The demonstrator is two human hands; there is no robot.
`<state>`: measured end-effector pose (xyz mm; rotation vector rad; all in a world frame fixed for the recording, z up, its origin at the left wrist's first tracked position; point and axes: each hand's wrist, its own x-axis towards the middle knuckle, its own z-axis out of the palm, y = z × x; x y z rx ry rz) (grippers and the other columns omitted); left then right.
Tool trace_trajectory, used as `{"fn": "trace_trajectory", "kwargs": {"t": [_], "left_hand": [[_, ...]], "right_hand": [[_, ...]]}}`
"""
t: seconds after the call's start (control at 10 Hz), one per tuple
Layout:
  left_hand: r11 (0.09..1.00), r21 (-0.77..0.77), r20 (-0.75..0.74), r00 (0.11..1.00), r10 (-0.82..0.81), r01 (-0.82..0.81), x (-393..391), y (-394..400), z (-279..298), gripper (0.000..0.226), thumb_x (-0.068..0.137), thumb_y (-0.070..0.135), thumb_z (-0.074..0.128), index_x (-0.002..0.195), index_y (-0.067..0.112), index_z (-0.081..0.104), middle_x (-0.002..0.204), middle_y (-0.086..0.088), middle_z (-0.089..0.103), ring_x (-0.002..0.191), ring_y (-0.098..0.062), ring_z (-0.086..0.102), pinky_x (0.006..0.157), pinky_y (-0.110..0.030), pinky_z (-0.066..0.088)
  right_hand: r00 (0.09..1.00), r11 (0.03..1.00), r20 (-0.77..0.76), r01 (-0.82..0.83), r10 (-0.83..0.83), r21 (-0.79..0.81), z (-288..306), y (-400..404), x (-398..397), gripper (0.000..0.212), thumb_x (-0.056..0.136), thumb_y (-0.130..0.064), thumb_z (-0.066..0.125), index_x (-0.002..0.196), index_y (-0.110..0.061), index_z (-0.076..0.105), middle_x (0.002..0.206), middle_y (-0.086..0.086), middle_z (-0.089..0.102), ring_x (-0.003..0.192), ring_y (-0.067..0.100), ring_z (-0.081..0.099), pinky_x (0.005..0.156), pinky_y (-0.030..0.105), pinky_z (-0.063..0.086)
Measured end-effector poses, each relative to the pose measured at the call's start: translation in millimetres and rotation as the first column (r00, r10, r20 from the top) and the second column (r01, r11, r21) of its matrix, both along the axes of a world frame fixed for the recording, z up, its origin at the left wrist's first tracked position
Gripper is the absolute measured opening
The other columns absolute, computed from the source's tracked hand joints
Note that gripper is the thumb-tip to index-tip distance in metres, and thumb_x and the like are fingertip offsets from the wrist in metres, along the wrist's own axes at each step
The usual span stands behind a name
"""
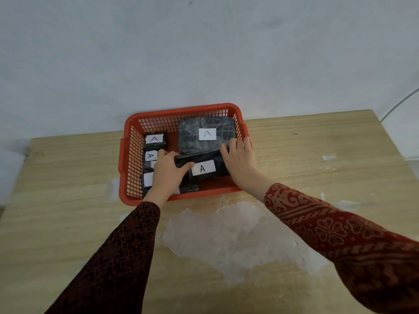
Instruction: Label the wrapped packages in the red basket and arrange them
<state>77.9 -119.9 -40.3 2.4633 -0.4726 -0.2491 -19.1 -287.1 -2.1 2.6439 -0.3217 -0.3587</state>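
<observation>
A red plastic basket [181, 109] sits on the wooden table against the wall. Inside lie several black wrapped packages with white labels marked "A". A large flat package [192, 132] fills the back right. A long package [210, 163] lies in front of it, tilted up. My left hand [169, 171] grips its left end and my right hand [239, 157] holds its right end. Small packages line the left side: one at the back [156, 143], one [150, 156] below it, and one [147, 181] at the front, partly hidden by my left hand.
A sheet of clear plastic wrap [238, 234] lies crumpled on the table [68, 200] in front of the basket. Scraps of wrap [328, 157] lie to the right. A thin cable [399, 105] hangs at the far right, by the wall.
</observation>
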Motion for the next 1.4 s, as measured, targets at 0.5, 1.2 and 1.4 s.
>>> {"fn": "trace_trajectory", "kwargs": {"t": [0.5,1.2,1.4], "left_hand": [[0.986,0.014,-0.035,0.986,-0.165,0.166,-15.9,9.0,6.0,0.066,0.075,0.016,0.077,0.13,0.012,0.04,0.134,-0.015,0.042,0.118,-0.029,0.048,0.095,-0.033,0.042],[0.86,0.396,-0.053,0.943,-0.328,0.321,-53.1,11.5,24.9,0.049,0.097,0.047,0.034,0.125,0.017,0.061,0.127,-0.014,0.058,0.115,-0.029,0.055,0.089,-0.037,0.044],[0.778,0.493,-0.072,0.909,-0.41,0.389,-52.7,36.0,49.0,0.055,0.099,0.043,0.03,0.149,0.02,0.026,0.158,-0.014,0.02,0.143,-0.031,0.021,0.116,-0.047,0.021]], "right_hand": [[0.999,0.968,-0.036,0.005,0.004,0.252,3.6,4.4,-4.6,0.072,0.078,-0.031,0.073,0.133,-0.006,0.032,0.136,0.016,0.045,0.126,0.031,0.042,0.107,0.041,0.035],[0.927,0.722,-0.299,0.365,-0.225,0.588,-4.7,29.5,-35.2,0.082,0.088,-0.07,0.009,0.15,-0.017,0.014,0.161,0.01,0.006,0.147,0.03,0.01,0.116,0.05,0.021],[0.936,0.71,-0.301,0.336,-0.181,0.619,35.1,35.9,-24.3,0.075,0.092,-0.063,0.022,0.151,-0.019,0.007,0.161,0.013,0.002,0.147,0.033,0.005,0.119,0.053,0.012]]}}
